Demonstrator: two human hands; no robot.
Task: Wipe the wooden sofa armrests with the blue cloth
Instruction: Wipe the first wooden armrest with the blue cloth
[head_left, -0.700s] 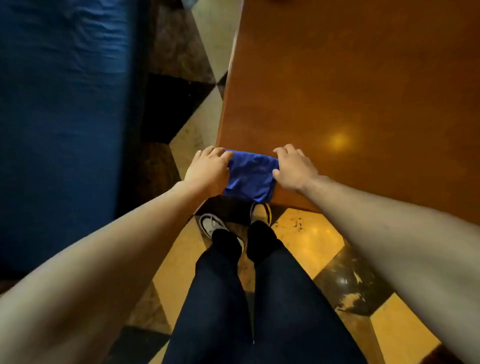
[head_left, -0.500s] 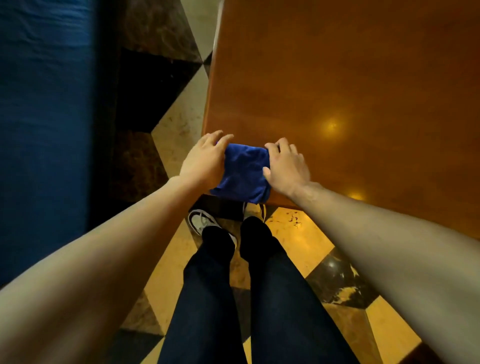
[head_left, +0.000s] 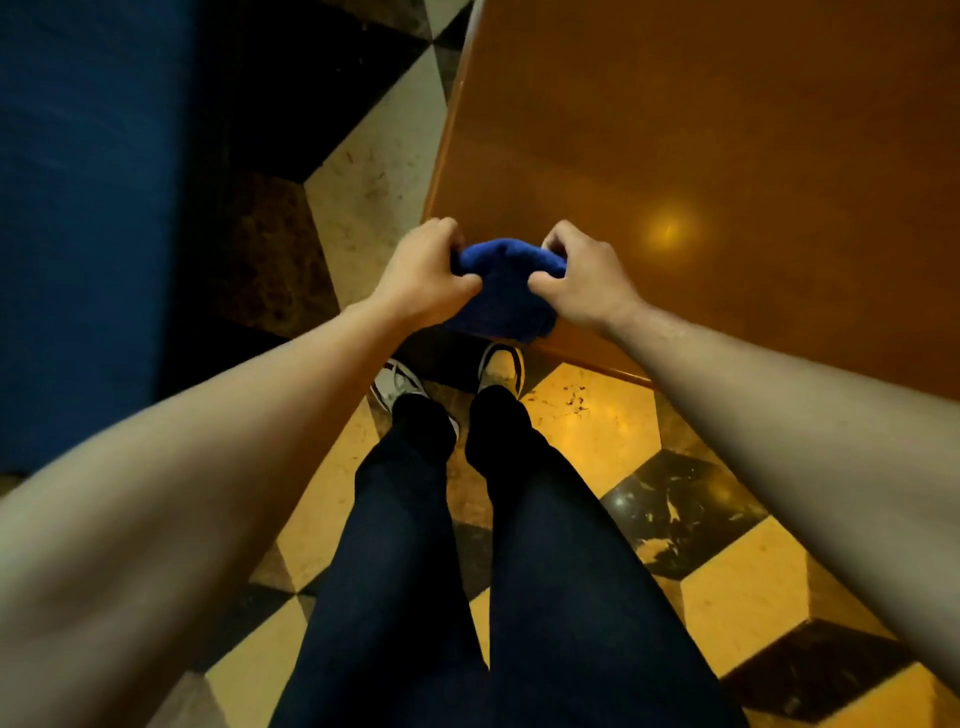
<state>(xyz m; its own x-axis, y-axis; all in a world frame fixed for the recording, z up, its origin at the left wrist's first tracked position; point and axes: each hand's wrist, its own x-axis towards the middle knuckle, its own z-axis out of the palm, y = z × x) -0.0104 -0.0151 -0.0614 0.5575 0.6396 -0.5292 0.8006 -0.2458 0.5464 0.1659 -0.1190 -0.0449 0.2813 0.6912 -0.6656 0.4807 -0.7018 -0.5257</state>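
The blue cloth (head_left: 501, 291) is bunched up at the near left corner of a glossy wooden table (head_left: 727, 156). My left hand (head_left: 423, 275) grips its left side and my right hand (head_left: 582, 280) grips its right side, thumbs pinching the fabric. The cloth's lower part hangs over the table's edge. No wooden armrest shows in the frame.
A blue upholstered sofa seat (head_left: 78, 208) fills the left side. Between it and the table runs a strip of patterned marble floor (head_left: 363, 171). My legs in dark trousers (head_left: 467, 571) and my shoes (head_left: 501, 366) stand at the table's corner.
The cloth lay flat and folded under my hands; now both hands have closed on it and gathered it into a bunch. The view has shifted slightly.
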